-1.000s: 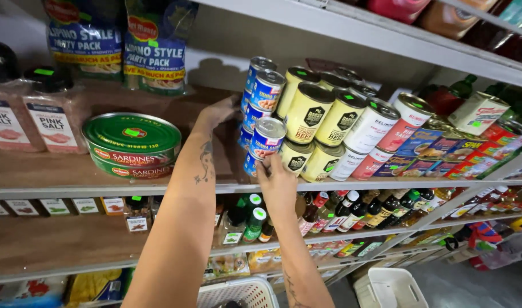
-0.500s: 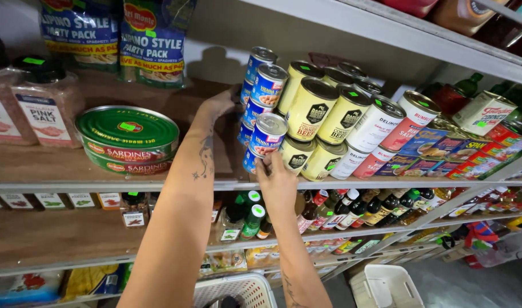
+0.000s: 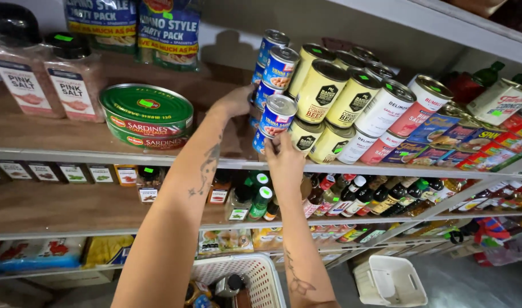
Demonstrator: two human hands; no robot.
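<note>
Centrally in the frame, both hands, left hand (image 3: 233,102) and right hand (image 3: 283,159), clasp the stacked small blue cans (image 3: 277,114) on the shelf (image 3: 72,153); rigid, smooth and probably fairly heavy, they seem best gripped round their sides.

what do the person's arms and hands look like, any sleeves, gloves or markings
Both arms are bare up to the picture's edge, with no sleeves, gloves, watch or rings visible. The left forearm carries a dark line tattoo running along it. The right forearm has a smaller dark tattoo near its lower part.

Bright, even light from above; cans (image 3: 323,91) cast soft shadows on the back wall; edges bend, perhaps lens distortion.
</note>
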